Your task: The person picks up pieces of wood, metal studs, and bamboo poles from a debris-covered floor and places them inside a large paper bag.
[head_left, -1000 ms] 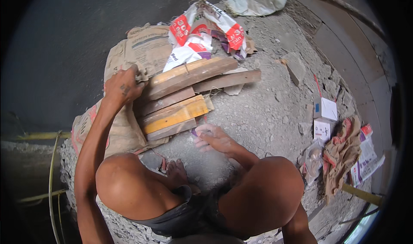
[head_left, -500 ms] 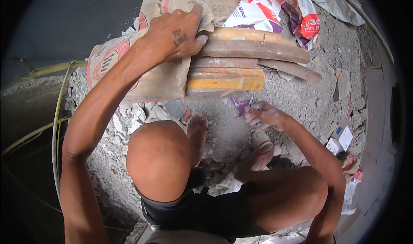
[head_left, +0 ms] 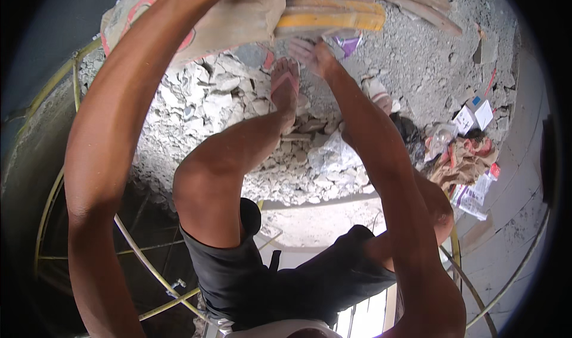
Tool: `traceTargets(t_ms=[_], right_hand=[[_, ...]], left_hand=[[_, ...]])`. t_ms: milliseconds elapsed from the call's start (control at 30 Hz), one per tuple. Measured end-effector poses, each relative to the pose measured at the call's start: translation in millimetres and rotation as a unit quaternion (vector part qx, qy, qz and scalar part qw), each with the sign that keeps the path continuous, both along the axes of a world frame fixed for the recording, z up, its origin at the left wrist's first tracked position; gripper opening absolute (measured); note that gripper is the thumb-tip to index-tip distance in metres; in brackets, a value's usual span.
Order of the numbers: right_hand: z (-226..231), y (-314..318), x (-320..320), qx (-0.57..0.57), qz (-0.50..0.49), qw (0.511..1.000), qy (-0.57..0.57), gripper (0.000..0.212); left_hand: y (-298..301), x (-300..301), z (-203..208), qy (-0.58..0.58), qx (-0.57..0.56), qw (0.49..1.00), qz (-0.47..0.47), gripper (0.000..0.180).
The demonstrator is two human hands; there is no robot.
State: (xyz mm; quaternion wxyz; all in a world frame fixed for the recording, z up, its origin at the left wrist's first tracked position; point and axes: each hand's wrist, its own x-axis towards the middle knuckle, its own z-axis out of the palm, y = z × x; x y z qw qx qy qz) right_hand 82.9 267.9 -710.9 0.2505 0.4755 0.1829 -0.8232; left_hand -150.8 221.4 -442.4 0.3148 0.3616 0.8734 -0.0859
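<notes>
My left forearm arches up over the brown paper sack. Its hand lies beyond the top edge, so what it touches is hidden. Protruding from the sack to the right are several wooden boards, among them a yellow-edged board. My right hand is just below the boards, beside my left foot in its flip-flop. Its fingers look stretched out toward the left, slightly blurred, with nothing visible in them. A purple plastic scrap lies just right of it.
Broken rubble covers the ground around my feet. At the right lie a small white box, a crumpled brown paper piece and plastic scraps. Yellowish poles run along the left, by a dark wall.
The view has shifted, so sack and boards sit higher and my left hand has left the picture. My right hand has moved left, from right of the purple scrap to its left side.
</notes>
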Motion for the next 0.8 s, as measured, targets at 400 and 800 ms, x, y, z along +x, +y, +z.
traceTargets(t_ms=[400, 800], right_hand=[[-15, -29, -6, 0.003, -0.01, 0.999, 0.032, 0.037], [22, -45, 16, 0.076, -0.198, 0.977, 0.018, 0.033]], left_hand=[[-43, 36, -12, -0.086, 0.158, 0.957, 0.23, 0.028], [-99, 60, 112, -0.038, 0.364, 0.845, 0.39, 0.021]])
